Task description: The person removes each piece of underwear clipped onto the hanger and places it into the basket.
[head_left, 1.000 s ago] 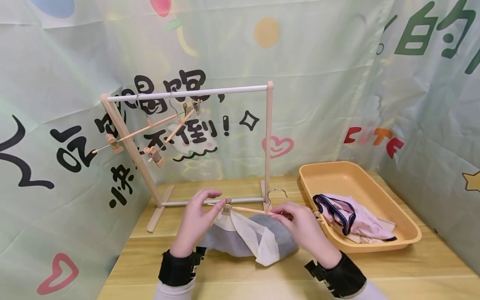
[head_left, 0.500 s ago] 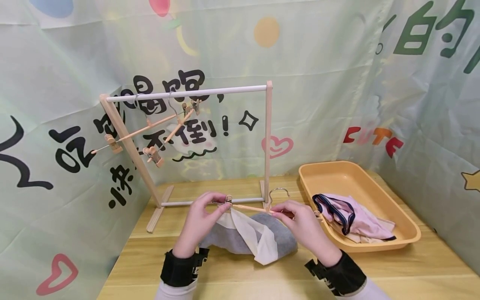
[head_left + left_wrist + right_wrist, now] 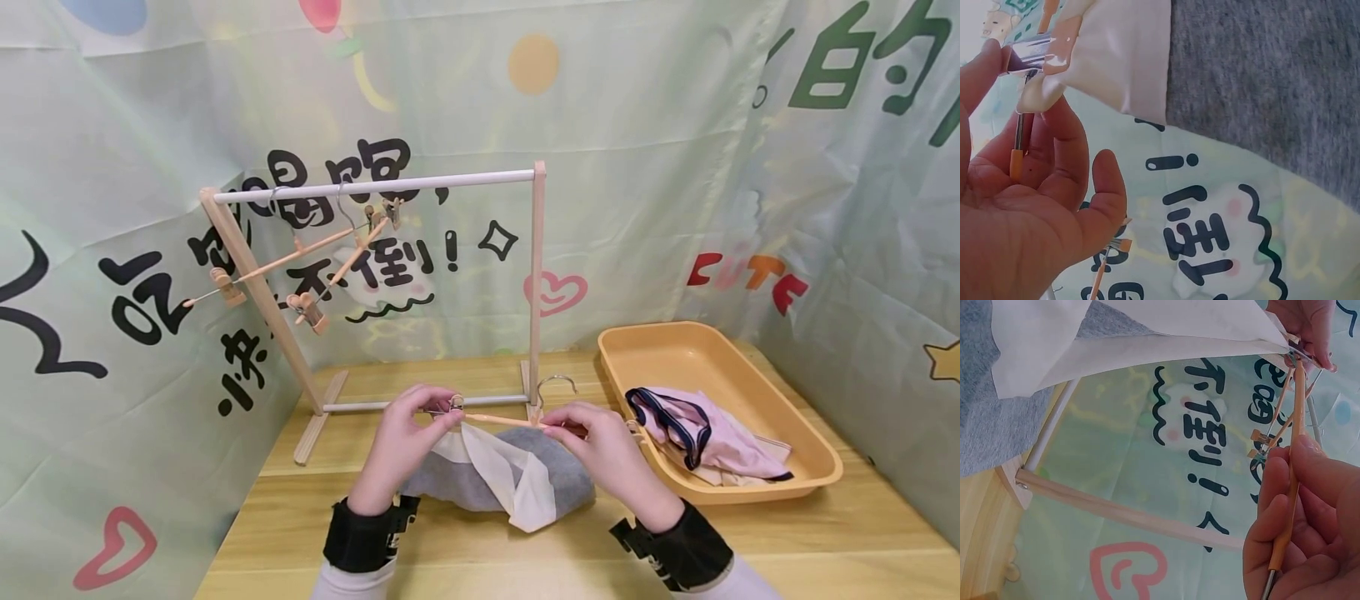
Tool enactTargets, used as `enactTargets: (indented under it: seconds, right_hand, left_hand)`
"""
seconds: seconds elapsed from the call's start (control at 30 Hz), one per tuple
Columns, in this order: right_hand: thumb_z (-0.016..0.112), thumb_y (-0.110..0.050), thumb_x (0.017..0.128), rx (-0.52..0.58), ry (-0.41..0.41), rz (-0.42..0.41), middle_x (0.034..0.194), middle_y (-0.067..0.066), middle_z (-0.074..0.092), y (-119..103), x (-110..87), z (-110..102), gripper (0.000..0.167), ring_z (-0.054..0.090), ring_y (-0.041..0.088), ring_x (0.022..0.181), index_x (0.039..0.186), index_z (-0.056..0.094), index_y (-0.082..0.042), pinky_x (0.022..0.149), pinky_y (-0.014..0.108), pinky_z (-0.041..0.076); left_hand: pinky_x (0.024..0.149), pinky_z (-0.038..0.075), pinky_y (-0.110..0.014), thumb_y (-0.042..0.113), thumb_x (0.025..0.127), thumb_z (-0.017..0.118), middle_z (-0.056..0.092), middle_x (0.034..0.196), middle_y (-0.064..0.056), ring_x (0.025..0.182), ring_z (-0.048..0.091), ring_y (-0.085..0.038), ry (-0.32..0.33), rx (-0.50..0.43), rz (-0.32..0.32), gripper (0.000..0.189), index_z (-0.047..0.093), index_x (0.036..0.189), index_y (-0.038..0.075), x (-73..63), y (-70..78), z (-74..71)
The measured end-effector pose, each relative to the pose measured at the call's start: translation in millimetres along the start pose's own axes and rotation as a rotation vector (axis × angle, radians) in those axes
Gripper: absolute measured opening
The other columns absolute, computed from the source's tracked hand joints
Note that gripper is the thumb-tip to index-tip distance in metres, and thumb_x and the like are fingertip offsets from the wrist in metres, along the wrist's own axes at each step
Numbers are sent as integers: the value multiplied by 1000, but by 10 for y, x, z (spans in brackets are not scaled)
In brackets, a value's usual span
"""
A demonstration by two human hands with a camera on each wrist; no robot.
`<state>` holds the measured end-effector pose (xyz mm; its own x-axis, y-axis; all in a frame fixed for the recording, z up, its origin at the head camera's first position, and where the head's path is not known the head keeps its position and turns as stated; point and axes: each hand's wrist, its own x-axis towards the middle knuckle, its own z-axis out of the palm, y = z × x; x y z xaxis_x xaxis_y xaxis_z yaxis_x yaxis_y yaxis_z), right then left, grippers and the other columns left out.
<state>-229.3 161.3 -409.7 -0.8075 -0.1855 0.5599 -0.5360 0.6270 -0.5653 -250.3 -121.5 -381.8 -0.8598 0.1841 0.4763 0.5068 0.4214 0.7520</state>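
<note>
A wooden clip hanger [image 3: 498,419] with a metal hook is held level over the table. My left hand [image 3: 405,437] pinches the clip [image 3: 1041,53] at its left end, thumb on the clip's tail and fingers behind the hanger's metal rod. That clip bites the white edge [image 3: 1125,56] of a grey and white garment [image 3: 572,467], which hangs down in folds toward the table. My right hand [image 3: 596,435] grips the wooden bar between thumb and curled fingers, seen closely in the right wrist view. The hanger's other clip [image 3: 636,431] shows just past the right hand.
Behind the hands stands a wooden rack [image 3: 538,283] with a white top rail. Two more clip hangers [image 3: 352,250] hang at its left side. On the right sits a yellow tray [image 3: 813,479] with a pink, dark-trimmed garment [image 3: 720,433]. A printed curtain [image 3: 637,167] surrounds the table.
My left fingers have come down and to the right, from standing spread beside the clip to pinching it. The right hand and the hanger stay nearly where they were.
</note>
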Motion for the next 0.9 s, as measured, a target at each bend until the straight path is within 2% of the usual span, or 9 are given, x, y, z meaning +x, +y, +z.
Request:
enactTargets:
  seconds: [0.07, 0.33, 0.43, 0.53, 0.63, 0.8, 0.9]
  right_hand:
    - [80, -11, 88, -1, -3, 0, 93, -5, 75, 5, 1, 1, 9, 64, 0, 77, 95, 79, -16, 66, 22, 54]
    - [80, -11, 89, 9, -14, 14, 94, -4, 76, 11, 0, -1, 9, 66, 1, 78, 96, 79, -15, 67, 22, 55]
    - [80, -11, 89, 7, -15, 17, 93, -4, 76, 10, 1, -3, 9, 65, 1, 77, 96, 79, -15, 66, 22, 55]
    - [80, -11, 89, 2, -15, 22, 93, -4, 76, 5, 2, -5, 8, 64, 0, 76, 96, 79, -15, 66, 22, 54]
    - [80, -11, 89, -3, -12, 23, 92, -4, 76, 3, 2, -3, 8, 63, 0, 75, 96, 79, -15, 65, 22, 54]
    - [80, -12, 89, -6, -5, 21, 91, -6, 75, 5, 0, 1, 8, 62, 0, 75, 95, 79, -17, 64, 21, 52]
    - [79, -13, 89, -5, -6, 21, 91, -7, 75, 3, -2, -4, 7, 61, 0, 74, 95, 79, -18, 63, 21, 51]
  left_hand:
    - [88, 54, -38, 13, 87, 83, 73, 98, 2, 92, 67, -15, 1, -1, 7, 18, 77, 104, 13, 2, -7, 9]
    - [89, 52, -32, 12, 87, 83, 73, 97, 0, 94, 66, -16, 30, -22, 1, 14, 77, 100, 12, 11, -5, 55]
    - [93, 51, -39, 11, 88, 82, 73, 96, -1, 95, 66, -18, 39, -33, 9, 12, 77, 99, 11, 8, -10, 71]
    - [100, 49, -50, 12, 88, 82, 72, 97, -1, 101, 64, -20, 40, -53, -3, 11, 77, 98, 12, 7, -21, 83]
    - [104, 45, -55, 12, 89, 81, 71, 97, 0, 107, 61, -21, 40, -62, -18, 10, 77, 98, 14, 6, -30, 94]
    - [102, 44, -51, 11, 89, 80, 70, 96, -1, 109, 59, -23, 52, -37, 0, 8, 77, 97, 12, 7, -31, 112]
    - [103, 38, -50, 11, 89, 80, 70, 96, -2, 109, 58, -24, 65, -4, 22, 8, 76, 96, 12, 9, -21, 124]
